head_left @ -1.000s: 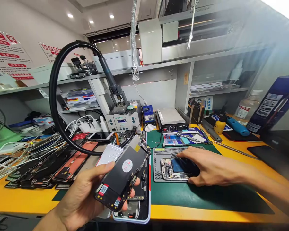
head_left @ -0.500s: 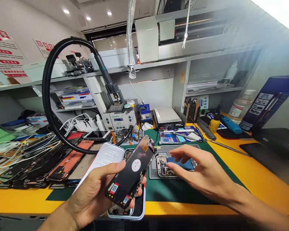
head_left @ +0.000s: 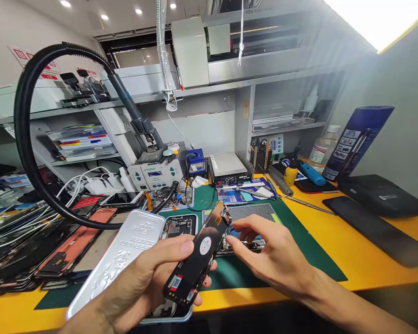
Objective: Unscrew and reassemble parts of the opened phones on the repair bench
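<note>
A black phone screen assembly (head_left: 198, 262) with a round white sticker is gripped by my left hand (head_left: 156, 269), thumb on its back and fingers under its edge. It tilts up to the right. My right hand (head_left: 264, 250) is beside its upper end, thumb and forefinger apart, with nothing visible between them. Behind the right fingers lies an opened phone (head_left: 257, 244) on a perforated metal plate (head_left: 244, 212), partly hidden. Under my left hand are a silver embossed tin lid (head_left: 125, 246) and a tin (head_left: 195, 222) holding phone parts.
Stacked phone screens (head_left: 66, 241) lie at the left, below a black hose loop (head_left: 22, 139). A rework station (head_left: 158, 174), a flat heating unit (head_left: 230, 165), tools, bottles and a black case (head_left: 383, 195) stand around the green mat (head_left: 299, 246).
The view has turned right. My right hand has come closer to the upper end of the screen assembly and now covers more of the opened phone. The left hand keeps its hold.
</note>
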Motion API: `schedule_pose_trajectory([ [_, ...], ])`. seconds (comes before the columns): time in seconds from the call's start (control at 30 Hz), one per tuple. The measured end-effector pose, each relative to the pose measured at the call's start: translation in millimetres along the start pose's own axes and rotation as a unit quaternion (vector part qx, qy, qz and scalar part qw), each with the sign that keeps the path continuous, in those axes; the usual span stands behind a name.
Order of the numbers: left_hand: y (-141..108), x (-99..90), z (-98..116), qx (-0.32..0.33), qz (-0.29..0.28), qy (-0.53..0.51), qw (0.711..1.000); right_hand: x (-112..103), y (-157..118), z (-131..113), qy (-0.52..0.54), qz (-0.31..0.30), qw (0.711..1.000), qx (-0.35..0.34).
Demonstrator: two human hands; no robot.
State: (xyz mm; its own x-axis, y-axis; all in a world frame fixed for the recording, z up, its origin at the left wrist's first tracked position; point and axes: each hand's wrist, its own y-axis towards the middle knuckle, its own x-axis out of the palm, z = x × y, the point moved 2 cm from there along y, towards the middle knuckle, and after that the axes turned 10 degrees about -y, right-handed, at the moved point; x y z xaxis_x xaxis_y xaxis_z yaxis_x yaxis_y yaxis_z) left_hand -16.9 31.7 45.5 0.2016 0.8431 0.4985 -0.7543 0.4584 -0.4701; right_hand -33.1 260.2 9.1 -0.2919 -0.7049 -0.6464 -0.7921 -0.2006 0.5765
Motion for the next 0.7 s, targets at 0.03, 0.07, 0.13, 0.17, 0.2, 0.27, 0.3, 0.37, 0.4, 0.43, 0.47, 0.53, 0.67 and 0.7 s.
schedule_pose_trajectory([
  [0.03,0.4,1.5,-0.1,0.002,-0.004,0.003,1.0,-0.7,-0.5,0.7,0.002,0.001,1.0,0.006],
  [0.07,0.6,2.9,-0.2,0.003,-0.009,0.005,1.0,-1.2,-1.0,1.1,0.004,0.003,1.0,0.012],
  [0.13,0.4,4.9,-0.4,0.01,-0.009,0.009,1.0,-2.0,-1.5,1.2,0.009,-0.002,1.0,0.018],
  [0.17,-0.1,5.3,-0.7,0.013,-0.006,0.011,1.0,-2.3,-1.6,1.0,0.012,-0.009,1.0,0.02],
  [0.2,-0.6,5.2,-1.1,0.012,-0.003,0.011,1.0,-2.8,-1.7,0.7,0.016,-0.016,1.0,0.022],
  [0.27,-2.1,4.1,-2.6,0.008,0.003,0.01,1.0,-4.0,-1.7,0.2,0.023,-0.029,0.999,0.029],
  [0.3,-2.8,3.2,-3.5,0.004,0.004,0.004,1.0,-4.6,-1.8,0.2,0.028,-0.035,0.998,0.034],
  [0.37,-4.0,1.0,-4.7,0.004,0.014,-0.011,1.0,-5.8,-2.2,0.3,0.04,-0.043,0.997,0.046],
  [0.4,-4.4,0.0,-5.0,0.005,0.018,-0.016,1.0,-6.1,-2.4,0.4,0.046,-0.046,0.997,0.052],
  [0.43,-4.6,-0.8,-5.1,0.006,0.021,-0.018,1.0,-6.4,-2.7,0.5,0.052,-0.049,0.996,0.059],
  [0.47,-4.6,-1.4,-4.9,0.005,0.022,-0.019,1.0,-6.4,-3.0,0.6,0.059,-0.051,0.995,0.065],
  [0.53,-4.3,-2.0,-4.3,-0.004,0.017,-0.019,1.0,-6.1,-3.5,0.7,0.075,-0.055,0.992,0.08],
  [0.67,-3.8,-4.1,-3.0,-0.023,0.024,-0.028,0.999,-4.0,-3.6,1.3,0.124,-0.074,0.982,0.124],
  [0.7,-3.7,-5.1,-3.0,-0.027,0.029,-0.028,0.999,-3.4,-3.5,1.5,0.141,-0.083,0.977,0.139],
])
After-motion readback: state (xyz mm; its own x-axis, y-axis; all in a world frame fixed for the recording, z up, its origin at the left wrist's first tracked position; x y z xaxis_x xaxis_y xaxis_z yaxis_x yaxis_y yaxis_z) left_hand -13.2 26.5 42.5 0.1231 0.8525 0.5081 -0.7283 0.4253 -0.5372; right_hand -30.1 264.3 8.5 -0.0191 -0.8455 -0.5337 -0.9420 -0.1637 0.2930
